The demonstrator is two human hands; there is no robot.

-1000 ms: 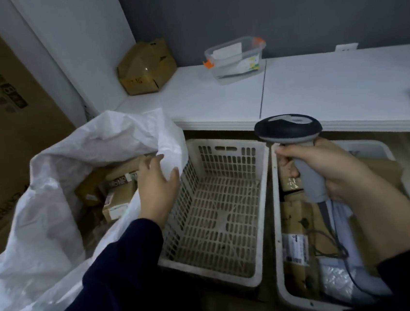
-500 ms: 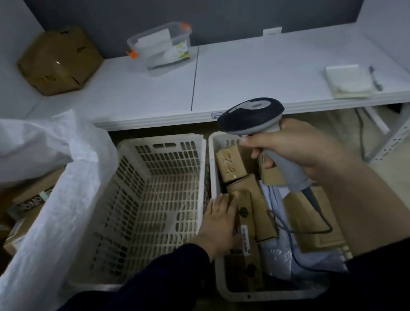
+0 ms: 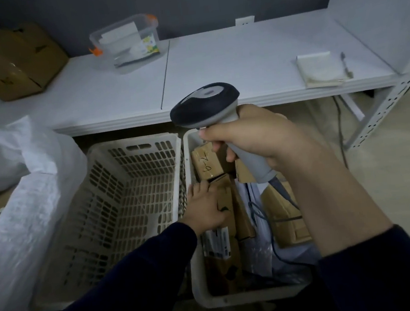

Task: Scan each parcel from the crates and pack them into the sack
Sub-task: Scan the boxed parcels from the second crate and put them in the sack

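While our right hand [image 3: 255, 140] grips the smooth gray scanner [image 3: 206, 104] by its handle [image 3: 253, 165], our left hand [image 3: 204, 211] lies on a long brown cardboard parcel [image 3: 224, 193] in the right crate [image 3: 239, 300]; we cannot tell if its fingers [image 3: 203, 184] curl round it. We think we are picking one. Next, lift it, scan its white label [image 3: 217, 242], then fill the crinkly sack [image 3: 22, 205].

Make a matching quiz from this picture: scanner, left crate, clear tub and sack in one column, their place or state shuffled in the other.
Things: 1 scanner; 2 left crate; 3 clear tub; 4 sack.
Places or states: A on the white shelf; B at the far left; C empty; D gripped by the right hand.
Pairs: 1-D; 2-C; 3-A; 4-B.
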